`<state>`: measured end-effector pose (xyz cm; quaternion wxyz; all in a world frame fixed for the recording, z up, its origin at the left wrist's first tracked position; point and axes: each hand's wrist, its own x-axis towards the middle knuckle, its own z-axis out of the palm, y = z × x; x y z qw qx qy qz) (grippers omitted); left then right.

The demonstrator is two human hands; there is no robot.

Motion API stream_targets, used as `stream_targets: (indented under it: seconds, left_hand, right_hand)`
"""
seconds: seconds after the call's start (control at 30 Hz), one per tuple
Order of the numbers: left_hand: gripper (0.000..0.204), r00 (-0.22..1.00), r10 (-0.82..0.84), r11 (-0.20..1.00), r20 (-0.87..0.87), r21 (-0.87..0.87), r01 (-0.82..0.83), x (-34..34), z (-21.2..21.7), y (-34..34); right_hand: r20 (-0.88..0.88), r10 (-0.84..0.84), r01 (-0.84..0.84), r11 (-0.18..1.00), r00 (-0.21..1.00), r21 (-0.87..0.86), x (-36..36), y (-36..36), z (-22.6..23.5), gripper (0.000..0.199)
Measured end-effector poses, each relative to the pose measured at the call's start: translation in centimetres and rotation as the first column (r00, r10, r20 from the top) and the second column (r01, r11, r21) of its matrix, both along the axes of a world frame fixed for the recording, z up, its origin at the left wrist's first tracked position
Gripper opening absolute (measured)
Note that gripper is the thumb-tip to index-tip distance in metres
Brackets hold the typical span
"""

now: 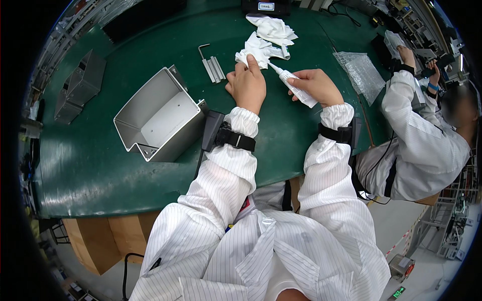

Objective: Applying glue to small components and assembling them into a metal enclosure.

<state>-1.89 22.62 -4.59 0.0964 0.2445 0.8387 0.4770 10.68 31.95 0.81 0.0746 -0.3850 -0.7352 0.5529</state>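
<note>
My right hand (321,86) grips a white squeeze tube (299,90) with a narrow pointed nozzle. The tube is tilted, its nozzle up and to the left, close beside a crumpled white cloth (255,46). My left hand (247,86) is closed at the cloth's near edge, index finger on top of it and the other fingers curled; its thumb is mostly hidden. To the left of this hand lie a small grooved metal block (214,69) and a hex key (202,51). An open grey metal box (163,120) stands nearer me on the left.
More grey metal housings (83,83) stand at the far left of the green table (125,188). Another white cloth (273,30) lies behind. Bubble wrap (362,75) rests at the right, near a co-worker (422,125) in a white coat. A dark object (266,7) sits at the back edge.
</note>
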Motion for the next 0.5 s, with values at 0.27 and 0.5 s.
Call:
stream_targets:
  seconds: [0.27, 0.5]
  left_hand:
    - [0.063, 0.999, -0.042, 0.999, -0.007, -0.02, 0.041, -0.1, -0.2, 0.1]
    - [0.055, 1.0, -0.009, 1.0, -0.02, -0.021, 0.009, 0.3, 0.5, -0.1]
  right_hand:
    - [0.013, 0.06, -0.061, 0.997, 0.998, 0.055, -2.4, -0.7, -1.3, 0.026]
    - [-0.038, 0.012, -0.014, 0.999, 0.999, -0.047, 0.7, 0.3, -0.1, 0.03]
